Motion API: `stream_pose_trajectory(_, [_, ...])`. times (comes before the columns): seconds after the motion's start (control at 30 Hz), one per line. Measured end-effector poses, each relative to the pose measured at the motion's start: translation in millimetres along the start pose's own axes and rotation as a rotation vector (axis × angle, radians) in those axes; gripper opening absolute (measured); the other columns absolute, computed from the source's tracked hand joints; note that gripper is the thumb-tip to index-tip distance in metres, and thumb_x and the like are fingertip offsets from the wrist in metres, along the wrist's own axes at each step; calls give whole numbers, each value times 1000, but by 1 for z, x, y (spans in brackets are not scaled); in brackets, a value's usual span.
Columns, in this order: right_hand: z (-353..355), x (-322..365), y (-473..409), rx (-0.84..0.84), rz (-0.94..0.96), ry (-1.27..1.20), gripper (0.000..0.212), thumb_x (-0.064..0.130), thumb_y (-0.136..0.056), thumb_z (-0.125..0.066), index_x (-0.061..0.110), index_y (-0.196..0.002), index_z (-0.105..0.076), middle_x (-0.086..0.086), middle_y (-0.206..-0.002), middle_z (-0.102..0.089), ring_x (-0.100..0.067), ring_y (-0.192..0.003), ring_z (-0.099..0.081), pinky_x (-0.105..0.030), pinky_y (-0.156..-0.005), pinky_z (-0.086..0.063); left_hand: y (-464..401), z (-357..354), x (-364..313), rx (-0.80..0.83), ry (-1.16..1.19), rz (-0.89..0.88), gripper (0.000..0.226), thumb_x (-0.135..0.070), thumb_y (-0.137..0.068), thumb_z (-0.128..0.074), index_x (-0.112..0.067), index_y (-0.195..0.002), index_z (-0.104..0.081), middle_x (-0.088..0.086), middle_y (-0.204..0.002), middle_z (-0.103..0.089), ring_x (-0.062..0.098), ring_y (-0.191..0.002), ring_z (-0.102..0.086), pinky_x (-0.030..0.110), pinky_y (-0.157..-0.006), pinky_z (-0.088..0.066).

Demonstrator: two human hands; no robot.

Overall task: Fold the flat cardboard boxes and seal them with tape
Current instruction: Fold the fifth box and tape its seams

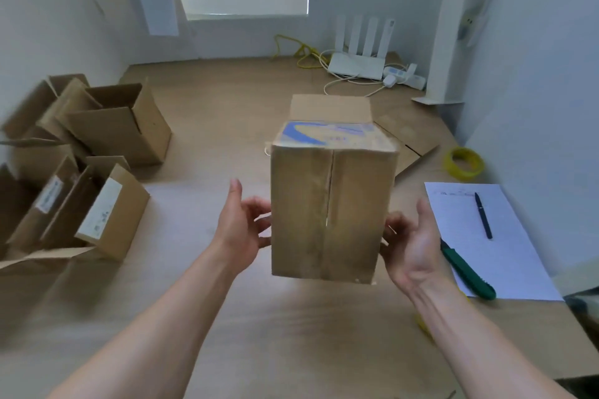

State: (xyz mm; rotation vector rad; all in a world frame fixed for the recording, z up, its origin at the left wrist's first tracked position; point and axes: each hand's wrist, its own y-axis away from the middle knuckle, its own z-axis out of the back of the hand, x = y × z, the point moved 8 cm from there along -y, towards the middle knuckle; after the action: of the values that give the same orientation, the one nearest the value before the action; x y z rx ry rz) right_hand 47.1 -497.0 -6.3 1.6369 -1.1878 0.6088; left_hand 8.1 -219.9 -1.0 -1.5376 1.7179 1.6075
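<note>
A folded cardboard box is held above the wooden table, its taped seam facing me and a blue-printed side on top. A flap stands open at its far end. My left hand is at the box's left side with fingers curled toward it. My right hand cups the right side, fingers behind the box. A yellow tape roll lies at the right by the wall. A flat piece of cardboard lies behind the box.
Several folded open boxes are grouped at the left. A white sheet with a black pen and a green cutter lies right of my hand. A router, power strip and cables sit at the back.
</note>
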Motion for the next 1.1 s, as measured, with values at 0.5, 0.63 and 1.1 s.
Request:
stream_pose_trajectory(0.5, [14,-16,-14,251,-138,508,66,64,-66,-76,7,-96,-60,-13,-87,-63,-20,-79,-62,-42,-75,-50,47,-21,67,-76,-481,61,73,-69,-54,-73,-21,-105,-52,-3,-106,-64,14,-91,-64,31,-65,-47])
stream_pose_trajectory(0.63, [13,-16,-18,196,22,858,69,52,-59,-88,17,-105,-51,0,-102,-57,-15,-88,-56,-35,-76,-49,54,-38,71,-89,-811,-1,97,-61,-39,-84,-33,-121,-40,-13,-114,-58,5,-97,-63,31,-81,-53])
stream_pose_trajectory(1.1, [-15,-24,-9,176,116,1217,132,79,-39,-69,30,-149,-14,-5,-145,-34,-24,-129,-45,-39,-96,-41,75,-57,90,-69,-1172,38,136,-55,-49,-79,-37,-150,11,-12,-151,-8,19,-133,-36,32,-103,-40])
